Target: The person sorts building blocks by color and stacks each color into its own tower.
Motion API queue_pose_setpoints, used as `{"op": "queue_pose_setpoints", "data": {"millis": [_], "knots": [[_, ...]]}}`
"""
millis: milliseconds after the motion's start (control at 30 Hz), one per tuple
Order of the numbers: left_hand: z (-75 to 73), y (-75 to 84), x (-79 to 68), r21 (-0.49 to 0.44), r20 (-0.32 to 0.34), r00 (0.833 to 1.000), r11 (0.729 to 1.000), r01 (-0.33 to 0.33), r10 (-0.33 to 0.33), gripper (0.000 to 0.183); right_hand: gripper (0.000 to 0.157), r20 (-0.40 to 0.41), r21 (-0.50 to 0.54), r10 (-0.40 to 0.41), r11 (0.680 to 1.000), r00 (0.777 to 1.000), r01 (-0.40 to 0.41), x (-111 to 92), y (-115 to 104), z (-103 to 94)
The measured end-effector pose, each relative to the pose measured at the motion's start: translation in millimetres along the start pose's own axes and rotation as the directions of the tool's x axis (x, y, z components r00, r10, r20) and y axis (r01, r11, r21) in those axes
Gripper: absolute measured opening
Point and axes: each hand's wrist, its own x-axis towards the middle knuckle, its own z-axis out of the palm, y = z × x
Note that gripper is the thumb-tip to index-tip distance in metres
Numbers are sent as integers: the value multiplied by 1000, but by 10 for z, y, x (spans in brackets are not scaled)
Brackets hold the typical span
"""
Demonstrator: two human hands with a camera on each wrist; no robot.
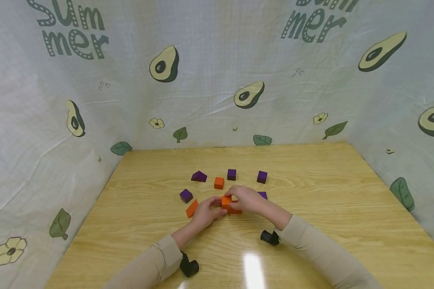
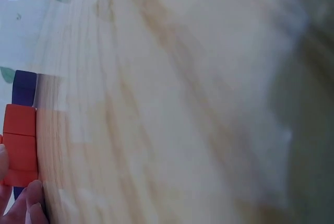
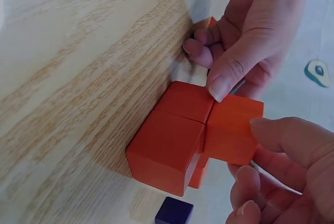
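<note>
Near the middle of the table, my right hand (image 1: 246, 198) pinches an orange cube (image 3: 235, 130) between thumb and fingers. That cube sits on top of two red-orange blocks (image 3: 166, 143) standing side by side on the wood. From the left side my left hand (image 1: 206, 212) holds the lower blocks, its thumb (image 3: 222, 85) at the seam under the top cube. Its other fingers are partly hidden behind the blocks. In the left wrist view, the orange stack (image 2: 21, 145) shows at the left edge with fingertips (image 2: 34, 192) beside it.
Another orange cube (image 1: 219, 183) lies behind the hands, and an orange slanted block (image 1: 192, 208) lies by the left hand. Purple cubes (image 1: 232, 174) (image 1: 262, 177) (image 1: 186, 196) and a purple angled block (image 1: 199, 176) lie around. A printed cloth (image 1: 202, 100) hangs behind the table (image 1: 311, 172).
</note>
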Motion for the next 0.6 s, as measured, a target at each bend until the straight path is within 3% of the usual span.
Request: {"op": "queue_pose_setpoints", "data": {"millis": [233,433,600], "knots": [[-14,15,-28,13,-22,997,997,-80,80,45,32,10,10,31,999,999,-31,-2,34,22],[-19,12,-27,-14,-9,999,999,-37,36,45,30,-5,10,15,1000,1000,-15,-10,30,22],[-17,-8,-38,-128,10,998,990,-55,56,49,30,-2,16,15,1000,1000,-15,-24,25,13]]}}
